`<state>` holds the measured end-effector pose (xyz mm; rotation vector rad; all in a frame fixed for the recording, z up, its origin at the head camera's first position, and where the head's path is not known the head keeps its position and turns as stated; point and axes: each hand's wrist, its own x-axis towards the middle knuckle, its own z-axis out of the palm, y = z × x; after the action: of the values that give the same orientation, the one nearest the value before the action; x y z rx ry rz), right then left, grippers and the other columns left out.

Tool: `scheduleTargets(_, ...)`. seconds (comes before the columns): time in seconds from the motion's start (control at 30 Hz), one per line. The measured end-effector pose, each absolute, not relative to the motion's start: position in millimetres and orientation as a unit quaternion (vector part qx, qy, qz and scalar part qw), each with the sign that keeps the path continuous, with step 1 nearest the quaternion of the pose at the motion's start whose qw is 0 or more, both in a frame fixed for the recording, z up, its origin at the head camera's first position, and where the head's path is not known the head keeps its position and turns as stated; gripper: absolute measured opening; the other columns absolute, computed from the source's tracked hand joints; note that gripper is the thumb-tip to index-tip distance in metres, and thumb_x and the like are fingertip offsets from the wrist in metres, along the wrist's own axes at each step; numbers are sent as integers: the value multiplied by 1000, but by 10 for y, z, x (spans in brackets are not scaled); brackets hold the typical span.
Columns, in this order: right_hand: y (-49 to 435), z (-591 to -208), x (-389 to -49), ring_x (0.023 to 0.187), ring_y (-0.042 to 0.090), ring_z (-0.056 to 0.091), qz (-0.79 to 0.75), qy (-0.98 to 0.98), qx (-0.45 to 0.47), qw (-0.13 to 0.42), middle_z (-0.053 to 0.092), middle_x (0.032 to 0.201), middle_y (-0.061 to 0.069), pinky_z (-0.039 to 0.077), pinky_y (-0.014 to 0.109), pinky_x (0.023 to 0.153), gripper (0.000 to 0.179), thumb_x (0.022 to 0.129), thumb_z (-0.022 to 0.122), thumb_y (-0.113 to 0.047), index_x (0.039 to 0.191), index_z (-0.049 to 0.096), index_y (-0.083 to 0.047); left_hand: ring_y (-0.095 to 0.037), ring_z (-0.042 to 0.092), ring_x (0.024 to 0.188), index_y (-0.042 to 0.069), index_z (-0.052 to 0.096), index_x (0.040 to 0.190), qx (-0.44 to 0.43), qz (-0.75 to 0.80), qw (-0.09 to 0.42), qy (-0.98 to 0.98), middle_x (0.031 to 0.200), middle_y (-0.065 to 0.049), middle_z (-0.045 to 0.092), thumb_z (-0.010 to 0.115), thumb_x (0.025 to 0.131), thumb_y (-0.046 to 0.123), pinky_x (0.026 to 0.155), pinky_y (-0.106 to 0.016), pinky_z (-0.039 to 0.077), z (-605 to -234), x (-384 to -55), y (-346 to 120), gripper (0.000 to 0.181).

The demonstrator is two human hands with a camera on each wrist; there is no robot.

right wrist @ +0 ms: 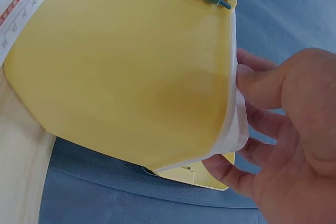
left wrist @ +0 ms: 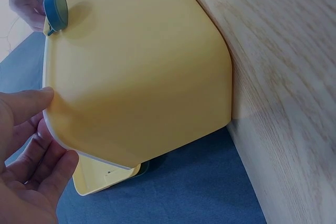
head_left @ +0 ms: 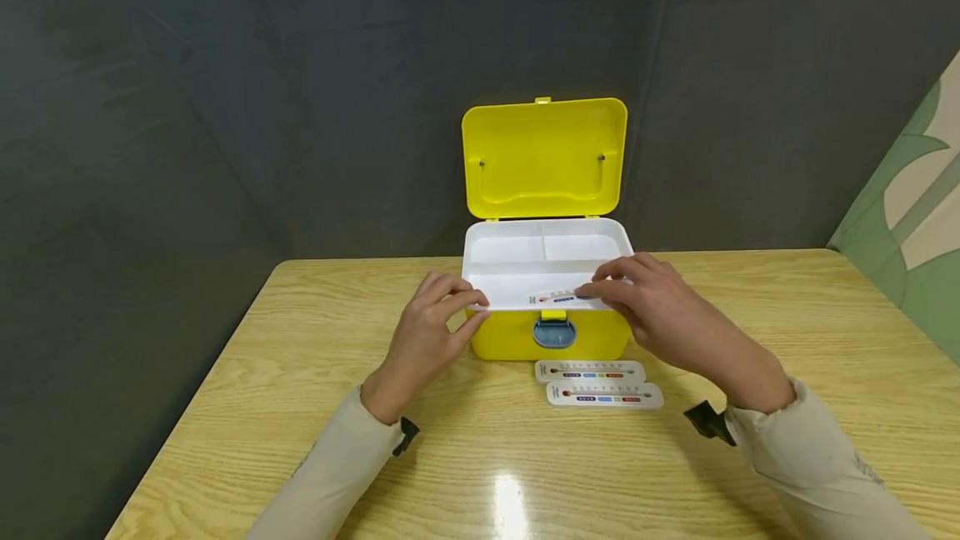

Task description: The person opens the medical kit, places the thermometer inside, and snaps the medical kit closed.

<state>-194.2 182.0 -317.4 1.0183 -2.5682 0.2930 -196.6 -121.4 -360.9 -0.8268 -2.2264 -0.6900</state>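
A yellow storage box (head_left: pixel 506 346) stands with its lid (head_left: pixel 547 152) raised and a white divided tray (head_left: pixel 495 292) at its top. My left hand (head_left: pixel 431 327) pinches the rim at the front left corner, thumb in front and fingers round the side. With my right hand (head_left: pixel 660 311) I hold a white thermometer (head_left: pixel 555 297) slantwise in the tray's front compartment; the hand covers its right part. In the right wrist view, a white end of the thermometer (right wrist: pixel 240 124) juts past the rim under my thumb and fingers.
Two more thermometers, a rear one (head_left: pixel 590 371) and a nearer one (head_left: pixel 605 395), lie on the wooden table (head_left: pixel 300 407) before the box. A blue-grey latch (head_left: pixel 553 334) hangs on the box front. Behind the table rises a dark cloth wall (head_left: pixel 337 107).
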Motion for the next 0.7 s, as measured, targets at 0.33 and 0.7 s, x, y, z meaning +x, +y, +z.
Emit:
scheduleTargets(0.33, 1839, -3210, -1967, 109, 29, 56, 98, -912, 362, 167, 65, 115, 8, 46, 51, 97, 35, 90, 66, 4, 115, 73, -18, -16, 55, 92, 11, 76, 91, -311, -265, 319, -856, 93, 0, 65, 80, 85, 14, 82, -28, 54, -3591, -1949, -1212, 8)
scheduleTargets(0.7, 1822, -3235, -1977, 108, 25, 56, 111, -903, 385, 153, 64, 116, 5, 49, 47, 95, 40, 90, 60, 10, 116, 72, -17, -16, 55, 92, 11, 76, 91, -306, -265, 314, -859, 94, 0, 65, 79, 85, 14, 82, -28, 54, -3590, -1941, -1215, 7)
